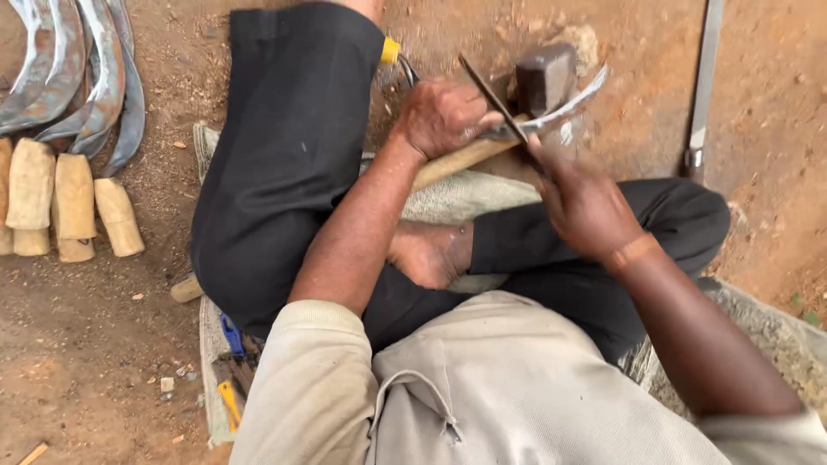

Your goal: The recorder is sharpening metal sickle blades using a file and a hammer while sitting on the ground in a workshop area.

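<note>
Up at the far middle of the scene, the left hand was clamped shut around a curved sickle blade where it met its wooden handle, pinning it against a dark metal block. Right hand gripped a thin dark file, laid across the blade. Both worked over black trousers and a sack mat. Way off left, more sickles with pale wooden handles lay on the red dirt.

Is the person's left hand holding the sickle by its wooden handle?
Yes, the left hand is wrapped around the sickle where its wooden handle meets the curved blade.
</note>
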